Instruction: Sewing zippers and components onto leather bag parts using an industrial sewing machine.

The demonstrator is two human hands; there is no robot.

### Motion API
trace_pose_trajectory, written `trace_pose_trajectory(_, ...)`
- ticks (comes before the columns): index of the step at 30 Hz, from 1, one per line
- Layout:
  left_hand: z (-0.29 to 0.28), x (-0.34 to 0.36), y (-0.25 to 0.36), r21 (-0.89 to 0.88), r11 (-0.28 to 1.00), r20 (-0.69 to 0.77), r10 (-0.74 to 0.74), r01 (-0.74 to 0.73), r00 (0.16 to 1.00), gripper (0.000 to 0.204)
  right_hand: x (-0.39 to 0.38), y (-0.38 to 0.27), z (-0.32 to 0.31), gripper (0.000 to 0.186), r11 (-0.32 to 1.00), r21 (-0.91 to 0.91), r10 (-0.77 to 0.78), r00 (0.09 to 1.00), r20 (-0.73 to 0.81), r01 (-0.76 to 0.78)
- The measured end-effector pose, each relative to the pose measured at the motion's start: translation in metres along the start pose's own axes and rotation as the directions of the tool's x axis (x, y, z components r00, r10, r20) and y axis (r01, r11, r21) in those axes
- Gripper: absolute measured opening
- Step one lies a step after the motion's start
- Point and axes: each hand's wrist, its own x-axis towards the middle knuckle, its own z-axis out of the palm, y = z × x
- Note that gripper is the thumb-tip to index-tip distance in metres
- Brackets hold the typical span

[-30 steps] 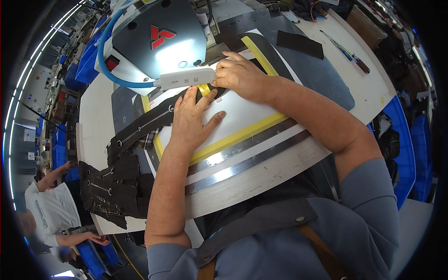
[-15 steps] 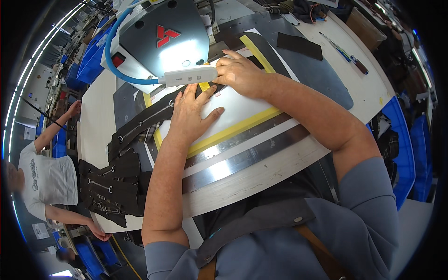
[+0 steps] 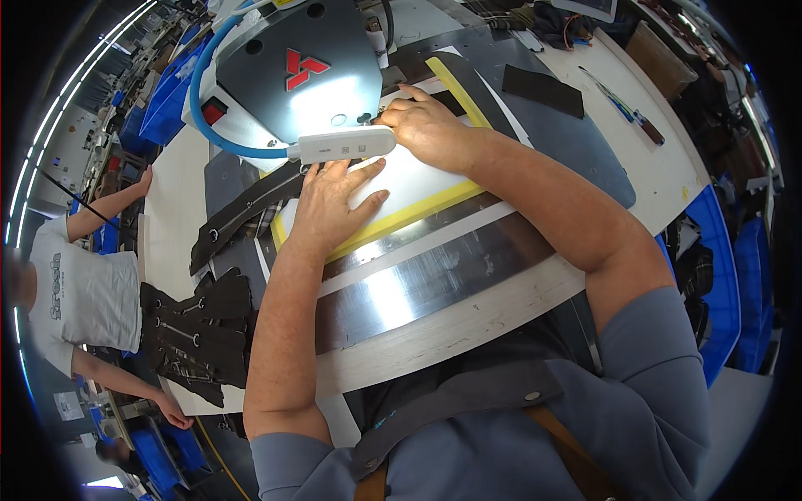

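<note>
My left hand (image 3: 332,203) lies on a white template sheet (image 3: 411,177) edged with yellow tape, its fingers spread and their tips close to a lamp. My right hand (image 3: 430,134) rests on the same template farther right, fingers bent and somewhat apart, the thumb side partly hidden behind the lamp. Both hands are beside the head of a sewing machine (image 3: 292,75). A black strap with metal rings (image 3: 242,219) runs from near my left fingertips out to the left. Whatever is under the right fingertips cannot be made out.
The white lamp (image 3: 347,148) on a blue cable overhangs my fingers. Black pieces with metal fittings (image 3: 188,330) hang at the table's left side, near another person (image 3: 88,288). A black flat piece (image 3: 543,90) and a screwdriver (image 3: 647,127) lie right; a blue bin (image 3: 720,284) stands beyond.
The template has slid away from me, toward the machine, with both hands on it. More of the metal plate shows along its near edge.
</note>
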Motion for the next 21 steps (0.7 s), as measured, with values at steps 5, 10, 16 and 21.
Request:
trace_pose_trajectory(5,-0.002,-0.001,0.000,-0.025,0.999,-0.022,0.026,-0.027,0.999,0.045,0.002,0.002,0.003,0.043,0.996,0.051,0.067,0.997,0.028,-0.069)
trace_pose_trajectory(10,-0.007,-0.011,-0.008,0.023,0.998,-0.070,0.055,-0.054,0.996,0.040,-0.002,0.001,0.006,0.038,0.996,0.019,0.089,0.996,-0.014,-0.089)
trace_pose_trajectory(16,-0.019,-0.009,-0.056,0.010,0.959,-0.168,-0.277,0.283,0.946,0.043,-0.003,-0.002,0.010,0.040,0.991,0.034,0.131,0.991,-0.011,-0.131)
trace_pose_trajectory(21,-0.020,-0.014,-0.090,0.183,0.857,-0.016,-0.487,0.481,0.873,0.064,-0.007,-0.007,0.005,0.042,0.988,0.021,0.152,0.988,-0.018,-0.152)
